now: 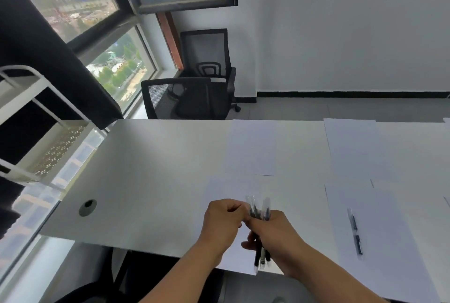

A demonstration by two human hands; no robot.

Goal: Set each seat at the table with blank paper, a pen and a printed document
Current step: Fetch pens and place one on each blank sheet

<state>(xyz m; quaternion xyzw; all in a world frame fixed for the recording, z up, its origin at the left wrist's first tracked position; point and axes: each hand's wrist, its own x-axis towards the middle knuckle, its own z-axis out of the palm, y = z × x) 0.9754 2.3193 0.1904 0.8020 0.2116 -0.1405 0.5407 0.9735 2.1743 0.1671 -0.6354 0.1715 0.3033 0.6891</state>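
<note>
My right hand grips a bundle of several black pens upright above the near blank sheet. My left hand pinches the top of one pen in that bundle. Blank sheets lie on the white table: one across from me, one at the far right, one at the near right. A single pen lies on the near right sheet. No printed document is visible.
Two black mesh office chairs stand beyond the table's far left corner. A white metal rack and a dark curtain flank the window at left. A round cable hole sits near the table's left edge.
</note>
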